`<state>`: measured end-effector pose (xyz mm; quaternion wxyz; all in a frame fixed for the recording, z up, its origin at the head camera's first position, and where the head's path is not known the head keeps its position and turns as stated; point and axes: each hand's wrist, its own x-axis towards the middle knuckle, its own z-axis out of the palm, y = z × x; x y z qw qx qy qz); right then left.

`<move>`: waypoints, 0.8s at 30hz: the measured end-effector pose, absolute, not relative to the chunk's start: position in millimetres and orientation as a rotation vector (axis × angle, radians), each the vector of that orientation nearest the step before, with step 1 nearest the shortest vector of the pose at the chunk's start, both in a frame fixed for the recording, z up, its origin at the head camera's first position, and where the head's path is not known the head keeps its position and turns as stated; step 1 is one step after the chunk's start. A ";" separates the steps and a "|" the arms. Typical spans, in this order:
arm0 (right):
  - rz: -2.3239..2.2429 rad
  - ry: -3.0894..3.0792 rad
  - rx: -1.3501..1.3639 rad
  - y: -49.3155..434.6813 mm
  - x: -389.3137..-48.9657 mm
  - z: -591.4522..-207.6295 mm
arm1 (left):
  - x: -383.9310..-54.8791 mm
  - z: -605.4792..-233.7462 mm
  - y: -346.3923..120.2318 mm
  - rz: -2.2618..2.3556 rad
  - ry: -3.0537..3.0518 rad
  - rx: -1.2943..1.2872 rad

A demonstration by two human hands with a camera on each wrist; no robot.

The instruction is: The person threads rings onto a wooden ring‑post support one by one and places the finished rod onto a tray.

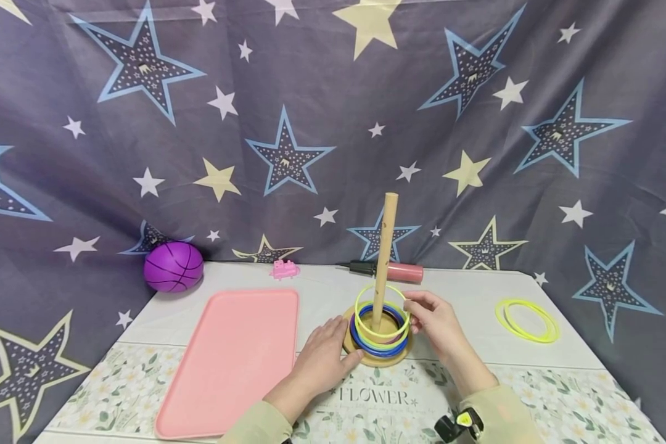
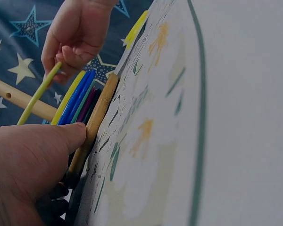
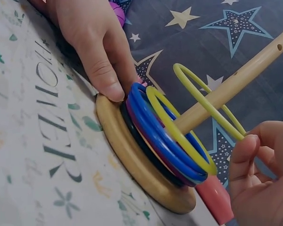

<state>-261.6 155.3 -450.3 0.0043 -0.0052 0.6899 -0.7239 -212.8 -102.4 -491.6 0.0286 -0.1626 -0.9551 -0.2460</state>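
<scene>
A wooden post [image 1: 386, 246] stands on a round wooden base [image 3: 120, 146]. Blue rings [image 3: 151, 125], darker rings and a yellow ring [image 3: 179, 134] lie stacked around its foot. My right hand [image 1: 435, 320] pinches another yellow ring [image 3: 198, 96] between thumb and fingertips. This ring encircles the post and tilts above the stack, its gripped side on the right. At the base's left edge rests my left hand [image 1: 324, 354], fingers extended along the side and thumb touching the front rim. In the left wrist view, the thumb [image 2: 75, 135] presses by the base's edge.
Loose yellow rings [image 1: 549, 334] lie on the table at the right. A pink tray [image 1: 238, 364] is left of the base. Behind are a pink-and-black pump [image 1: 406, 272], a small pink toy [image 1: 284, 269] and a purple ball [image 1: 174, 266]. A starred curtain [image 1: 311, 80] hangs along the back.
</scene>
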 end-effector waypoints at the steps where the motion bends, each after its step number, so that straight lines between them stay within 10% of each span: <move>1: -2.260 2.165 -0.016 155.0 -261.8 -451.1 | -213.0 -491.8 -102.6 -0.758 -2.945 -0.504; 24: -2.191 2.219 0.009 155.2 -263.7 -464.1 | -211.2 -491.2 -101.6 -0.771 -2.946 -0.493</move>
